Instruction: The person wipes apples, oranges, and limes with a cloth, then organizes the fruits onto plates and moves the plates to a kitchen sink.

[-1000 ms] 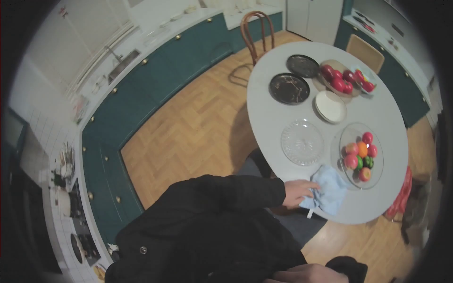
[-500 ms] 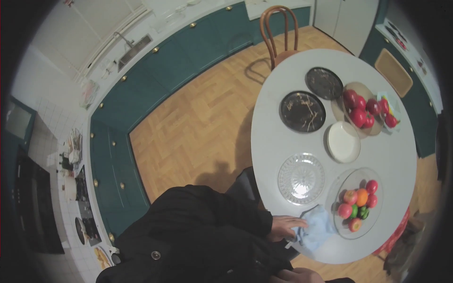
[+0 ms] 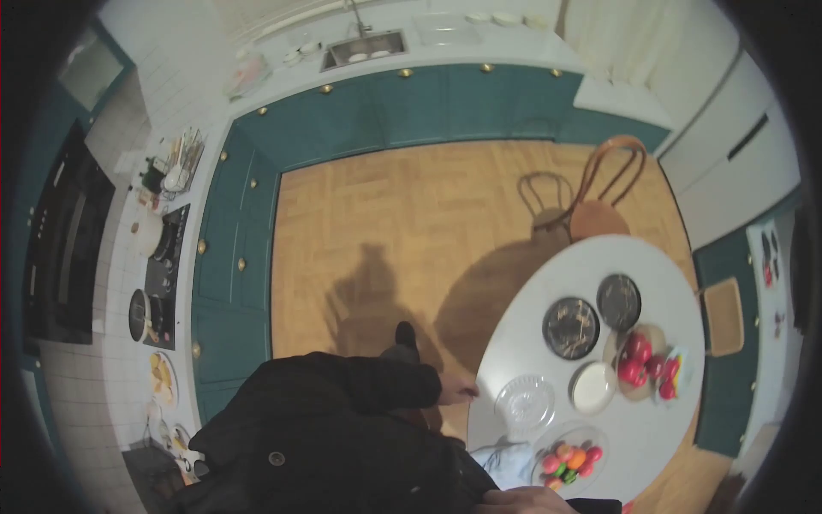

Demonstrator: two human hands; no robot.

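My left hand (image 3: 458, 390) is off the cloth, by the left edge of the table (image 3: 488, 411). Its fingers look loosely extended, with nothing visible in them. A crumpled light-blue cloth (image 3: 505, 463) lies on the near end of the table. My right hand (image 3: 527, 499) is at the bottom edge of the view, in front of my body and close to the cloth. Its fingers are cut off from sight. Beside the cloth is a clear glass plate of fruit and green peppers (image 3: 569, 463). A clear ribbed glass plate (image 3: 525, 405) lies nearest my left hand.
Two black marbled plates (image 3: 571, 327), a white dish (image 3: 593, 387) and a bowl of red fruit (image 3: 635, 360) stand farther along the table. A wooden chair (image 3: 604, 218) is at its far end. Teal cabinets (image 3: 411, 107), a sink (image 3: 364, 51) and a stove (image 3: 167, 278) line the walls.
My left hand has left the cloth and moved off the table's edge. The view has swung left and up, so the table sits lower and farther right.
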